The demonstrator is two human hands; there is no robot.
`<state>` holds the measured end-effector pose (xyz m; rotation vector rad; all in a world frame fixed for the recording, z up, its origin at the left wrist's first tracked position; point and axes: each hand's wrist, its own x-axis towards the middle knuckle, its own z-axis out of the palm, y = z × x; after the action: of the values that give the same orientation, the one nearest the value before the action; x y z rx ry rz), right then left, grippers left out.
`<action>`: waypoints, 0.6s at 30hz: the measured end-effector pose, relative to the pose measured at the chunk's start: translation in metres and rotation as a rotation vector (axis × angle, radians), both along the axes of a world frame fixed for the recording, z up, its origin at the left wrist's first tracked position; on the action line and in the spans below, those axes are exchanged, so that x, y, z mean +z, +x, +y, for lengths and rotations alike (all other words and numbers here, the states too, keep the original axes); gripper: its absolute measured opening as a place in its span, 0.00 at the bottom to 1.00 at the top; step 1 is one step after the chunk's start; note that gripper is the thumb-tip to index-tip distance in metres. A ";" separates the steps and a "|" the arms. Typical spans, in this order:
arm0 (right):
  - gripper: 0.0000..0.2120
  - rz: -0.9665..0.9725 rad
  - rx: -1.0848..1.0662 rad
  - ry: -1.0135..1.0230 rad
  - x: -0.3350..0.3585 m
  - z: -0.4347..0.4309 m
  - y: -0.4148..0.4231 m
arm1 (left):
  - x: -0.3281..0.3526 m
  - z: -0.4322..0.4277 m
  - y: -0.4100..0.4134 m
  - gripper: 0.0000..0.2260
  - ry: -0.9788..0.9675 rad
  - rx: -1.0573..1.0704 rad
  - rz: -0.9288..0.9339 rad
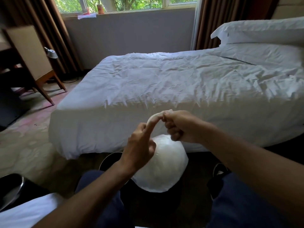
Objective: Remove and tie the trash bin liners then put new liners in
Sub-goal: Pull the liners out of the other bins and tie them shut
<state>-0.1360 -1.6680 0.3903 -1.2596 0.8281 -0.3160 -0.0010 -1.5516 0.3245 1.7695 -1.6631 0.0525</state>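
As the white liner (164, 167) hangs above its black bin (110, 159), tying is midway.
Fingers of left hand (139, 145) and right hand (179, 127) clamp its twisted neck (153, 120); relining remains.

text: none readable from here | shoe (220, 172): pale mark on its side, too blurred to make out | windowsill tub (100, 9): label too small to tell

Bare arms, dark blue trousers (238, 204) and a black shoe (219, 172).
Both arms are bare all the way to the left hand (139, 145) and the right hand (180, 127). The trousers are plain, with no pattern. The shoe by the right leg has a small white mark on top.
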 end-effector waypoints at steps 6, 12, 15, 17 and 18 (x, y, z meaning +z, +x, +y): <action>0.19 -0.076 -0.144 0.306 -0.018 0.016 0.007 | 0.009 0.002 0.005 0.11 -0.021 0.027 -0.070; 0.24 -0.125 -0.066 0.438 -0.028 0.036 0.001 | 0.023 0.008 0.016 0.15 0.410 -0.105 -0.223; 0.22 -0.143 -0.091 0.443 -0.037 0.040 0.002 | 0.031 0.008 0.018 0.03 0.514 -0.110 -0.612; 0.23 -0.174 -0.139 0.466 -0.043 0.041 0.005 | 0.041 0.010 0.017 0.04 0.419 -0.144 -0.809; 0.24 -0.188 -0.155 0.475 -0.045 0.040 0.007 | 0.044 0.009 0.018 0.04 0.316 -0.175 -0.889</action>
<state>-0.1291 -1.6276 0.3448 -0.7137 0.7831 -0.3326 0.0174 -1.5425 0.3684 1.9564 -2.5575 0.6014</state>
